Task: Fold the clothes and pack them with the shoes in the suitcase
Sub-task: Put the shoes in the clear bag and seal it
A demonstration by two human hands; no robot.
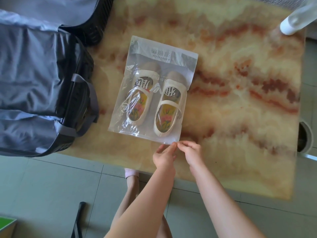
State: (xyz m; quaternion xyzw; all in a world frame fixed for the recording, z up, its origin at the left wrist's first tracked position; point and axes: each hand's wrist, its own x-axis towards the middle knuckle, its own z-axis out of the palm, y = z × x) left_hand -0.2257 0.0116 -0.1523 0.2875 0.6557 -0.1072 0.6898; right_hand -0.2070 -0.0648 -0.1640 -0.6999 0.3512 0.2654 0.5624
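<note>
Pinching the near right corner of the clear zip bag point(155, 100), left hand point(163, 157) and right hand point(188, 149) meet; cream shoes point(167, 109) lie inside it on the marble table point(240, 83), with the open suitcase point(34, 74) at left.

Both bare forearms reach forward side by side, close together. The left hand point(163, 157) and right hand point(189, 150) meet fingertip to fingertip, each with thumb and fingers point(173, 145) curled, pinching the near corner of the plastic bag point(145, 134).

Marbled table point(223, 69) bears bagged shoes point(154, 100), suitcase point(42, 83), white bottle point(291, 23).
</note>
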